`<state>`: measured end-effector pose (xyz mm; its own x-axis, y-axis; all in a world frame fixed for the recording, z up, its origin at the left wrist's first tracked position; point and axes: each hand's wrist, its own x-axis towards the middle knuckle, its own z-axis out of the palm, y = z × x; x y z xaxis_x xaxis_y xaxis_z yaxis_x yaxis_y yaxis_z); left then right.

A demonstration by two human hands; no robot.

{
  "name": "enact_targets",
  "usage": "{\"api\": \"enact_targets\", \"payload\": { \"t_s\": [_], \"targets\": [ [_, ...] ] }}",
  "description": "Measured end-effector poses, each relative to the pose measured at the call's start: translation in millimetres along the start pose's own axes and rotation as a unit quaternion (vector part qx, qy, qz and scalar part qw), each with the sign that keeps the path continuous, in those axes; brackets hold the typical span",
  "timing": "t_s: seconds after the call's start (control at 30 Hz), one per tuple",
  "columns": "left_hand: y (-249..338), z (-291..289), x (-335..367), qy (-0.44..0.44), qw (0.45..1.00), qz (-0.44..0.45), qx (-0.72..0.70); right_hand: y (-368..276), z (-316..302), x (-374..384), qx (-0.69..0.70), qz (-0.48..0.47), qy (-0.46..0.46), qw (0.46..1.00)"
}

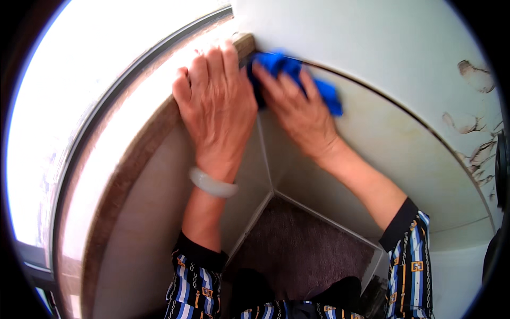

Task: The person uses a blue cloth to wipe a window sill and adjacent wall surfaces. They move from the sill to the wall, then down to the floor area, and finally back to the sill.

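L hand (220,106) lies over the brown edge of the window sill (127,149), near its far end, fingers a bit apart; can't tell if anything's under the fingertips. R hand (305,117), fingers spread, holds a blue cloth (329,95) against the top edge of the tiled wall (393,154), in the corner w/ the sill, just beside the L hand. White bangle (212,183) on L wrist. Dark floor (297,244) below, b/w the walls; peeling paint (481,151) on upper wall, far R.

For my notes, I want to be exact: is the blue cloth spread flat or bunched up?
Bunched up: the blue cloth shows raised, uneven folds around the fingers of the right hand.
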<state>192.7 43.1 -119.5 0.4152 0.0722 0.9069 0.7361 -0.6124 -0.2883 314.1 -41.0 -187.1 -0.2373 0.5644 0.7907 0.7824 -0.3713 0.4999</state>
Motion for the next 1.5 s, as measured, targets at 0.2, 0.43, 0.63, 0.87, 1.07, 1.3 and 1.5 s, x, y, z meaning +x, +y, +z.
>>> {"api": "enact_targets", "payload": {
  "t_s": [0.2, 0.43, 0.63, 0.87, 1.07, 1.3, 1.5],
  "targets": [
    [27.2, -15.8, 23.7, 0.041, 0.999, 0.018, 0.027, 16.2, -11.1, 8.5, -0.131, -0.019, -0.064, 0.989],
    [17.5, 9.4, 126.3, 0.030, 0.997, 0.021, 0.062, 2.0, 9.1, -112.5, -0.067, -0.254, -0.300, 0.917],
    [46.7, -4.2, 102.8, 0.076, 0.984, 0.053, 0.153, 70.9, 4.0, -67.1, -0.054, -0.137, -0.064, 0.987],
    [43.2, -8.8, 86.5, 0.106, 0.980, 0.066, 0.157, 117.3, -17.4, 36.9, -0.071, 0.006, 0.043, 0.997],
    [54.2, -14.0, 93.7, 0.107, 0.973, 0.083, 0.189, 55.4, -2.3, -135.6, -0.079, -0.263, -0.213, 0.938],
    [25.9, -10.3, 77.9, 0.128, 0.980, 0.033, 0.149, 125.5, -42.1, -13.7, -0.067, -0.059, 0.047, 0.995],
    [32.5, -12.6, 80.8, 0.134, 0.980, 0.028, 0.144, 121.1, -46.2, -18.0, -0.061, -0.027, -0.017, 0.998]
  ]
}}
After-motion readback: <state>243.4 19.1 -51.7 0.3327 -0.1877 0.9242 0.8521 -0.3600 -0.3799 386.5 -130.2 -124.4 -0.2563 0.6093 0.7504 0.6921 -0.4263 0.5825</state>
